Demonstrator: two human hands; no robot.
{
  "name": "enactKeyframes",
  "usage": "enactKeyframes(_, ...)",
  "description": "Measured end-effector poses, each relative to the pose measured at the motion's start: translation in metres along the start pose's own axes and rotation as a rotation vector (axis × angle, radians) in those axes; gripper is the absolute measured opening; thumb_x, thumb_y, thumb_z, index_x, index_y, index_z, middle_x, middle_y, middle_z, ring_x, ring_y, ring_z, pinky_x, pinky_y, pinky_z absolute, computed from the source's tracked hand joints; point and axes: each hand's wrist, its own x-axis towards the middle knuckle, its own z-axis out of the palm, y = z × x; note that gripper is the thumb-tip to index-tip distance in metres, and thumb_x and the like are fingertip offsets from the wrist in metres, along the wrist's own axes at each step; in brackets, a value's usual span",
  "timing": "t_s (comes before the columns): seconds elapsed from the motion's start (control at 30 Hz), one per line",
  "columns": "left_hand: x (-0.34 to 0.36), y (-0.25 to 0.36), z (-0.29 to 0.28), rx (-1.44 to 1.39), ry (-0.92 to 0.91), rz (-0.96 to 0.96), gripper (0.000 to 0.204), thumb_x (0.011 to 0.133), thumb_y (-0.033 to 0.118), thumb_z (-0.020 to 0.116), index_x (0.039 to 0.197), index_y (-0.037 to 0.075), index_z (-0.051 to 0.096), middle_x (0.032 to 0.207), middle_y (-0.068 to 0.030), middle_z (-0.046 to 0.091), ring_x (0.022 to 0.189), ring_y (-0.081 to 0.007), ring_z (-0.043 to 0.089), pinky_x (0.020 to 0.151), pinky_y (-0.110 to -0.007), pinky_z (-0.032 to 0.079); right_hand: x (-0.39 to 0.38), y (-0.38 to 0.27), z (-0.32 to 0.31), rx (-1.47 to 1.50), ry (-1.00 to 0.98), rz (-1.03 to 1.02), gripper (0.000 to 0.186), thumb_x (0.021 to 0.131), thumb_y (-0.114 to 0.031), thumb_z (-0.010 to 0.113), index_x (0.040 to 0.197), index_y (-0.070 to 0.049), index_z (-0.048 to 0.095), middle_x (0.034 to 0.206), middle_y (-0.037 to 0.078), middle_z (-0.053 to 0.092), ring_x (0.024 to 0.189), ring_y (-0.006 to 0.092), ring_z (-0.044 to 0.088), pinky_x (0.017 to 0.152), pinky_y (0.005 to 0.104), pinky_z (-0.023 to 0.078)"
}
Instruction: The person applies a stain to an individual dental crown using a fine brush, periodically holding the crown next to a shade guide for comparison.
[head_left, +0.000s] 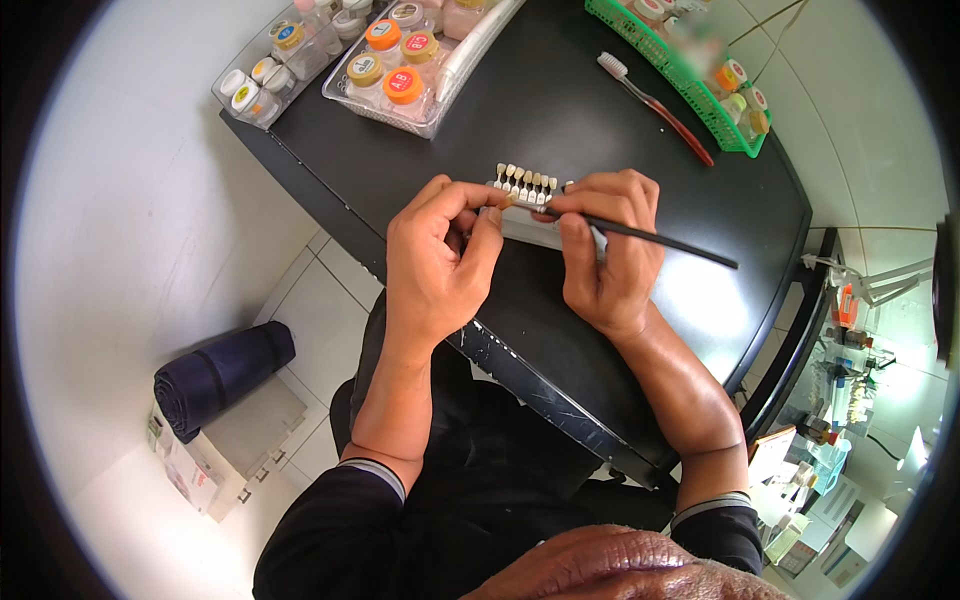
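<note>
My left hand (445, 255) is closed, thumb and forefinger pinching a small tan piece (508, 201) too small to make out fully. Facing it, my right hand (615, 245) grips a slim brush with a long black handle (690, 249), its working end pointing at the tan piece. The bristles are hard to see. Just beyond my fingertips stands a dental shade guide (524, 184), a row of several tooth-shaped tabs in a pale holder. A light-coloured block or box (530, 228) lies under my hands, partly hidden by them.
A clear basket (430, 128) of jars with orange and gold lids stands far left, beside another clear tray (258, 115) of jars. At the far right are a green basket (700, 95) with bottles and a red-handled toothbrush (665, 118). The black table's worn front edge (540, 385) runs below my forearms.
</note>
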Motion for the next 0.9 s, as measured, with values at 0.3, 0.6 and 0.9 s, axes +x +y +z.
enactKeyframes(0.3,-0.0001,-0.0013,-0.0009,0.037,-0.017,0.015,0.012,0.098,-0.006,0.073,0.105,-0.004,0.082,0.082,-0.0022,0.062,0.062,-0.0044,0.055,0.054,-0.026,0.039,-0.0026,0.0074,-0.0029,-0.042,0.025,0.032,0.014,0.098,0.000,0.078,0.110,-0.005,0.074,0.102,0.006,0.077,0.093,0.0285,0.070,0.088,0.0470,0.047)
enactKeyframes(0.6,-0.0020,-0.0023,0.0053,0.122,0.005,0.039,0.014,0.098,-0.007,0.073,0.108,-0.002,0.082,0.085,-0.0046,0.059,0.065,-0.0100,0.058,0.058,-0.029,0.045,0.0017,0.0029,-0.0061,-0.018,0.004,0.090,0.009,0.099,0.000,0.076,0.107,-0.005,0.075,0.099,0.005,0.079,0.092,0.0272,0.071,0.093,0.0448,0.047)
enactKeyframes(0.9,-0.0024,-0.0074,0.0065,0.137,-0.001,0.089,0.015,0.102,-0.008,0.072,0.111,-0.002,0.083,0.088,0.0005,0.057,0.067,-0.0036,0.050,0.058,-0.023,0.037,0.0038,0.0034,-0.0032,-0.027,-0.005,0.101,0.010,0.099,0.002,0.076,0.104,-0.006,0.076,0.100,0.003,0.079,0.095,0.0273,0.071,0.096,0.0450,0.047)
